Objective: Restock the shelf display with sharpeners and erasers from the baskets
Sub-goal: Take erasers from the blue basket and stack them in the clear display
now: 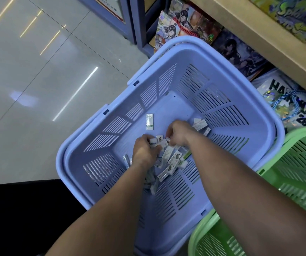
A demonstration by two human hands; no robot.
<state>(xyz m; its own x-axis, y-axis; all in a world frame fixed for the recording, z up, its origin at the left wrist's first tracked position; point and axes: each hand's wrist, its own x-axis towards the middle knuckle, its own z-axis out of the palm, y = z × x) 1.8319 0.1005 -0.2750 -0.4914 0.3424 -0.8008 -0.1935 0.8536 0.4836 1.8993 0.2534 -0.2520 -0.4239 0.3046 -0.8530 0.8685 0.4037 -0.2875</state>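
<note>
Left grip (144, 151) and right grip (178, 134) clutch erasers (170, 159) — inside the blue basket (185, 58).

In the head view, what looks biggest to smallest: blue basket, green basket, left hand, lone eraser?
1. Blue basket, largest.
2. Green basket next, though the frame cuts it off.
3. Left hand.
4. Lone eraser, smallest.

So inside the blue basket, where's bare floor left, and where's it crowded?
Bare: the blue basket's far floor, between the far wall and the lone eraser. Crowded: the eraser pile that the left hand and right hand grip into.
</note>
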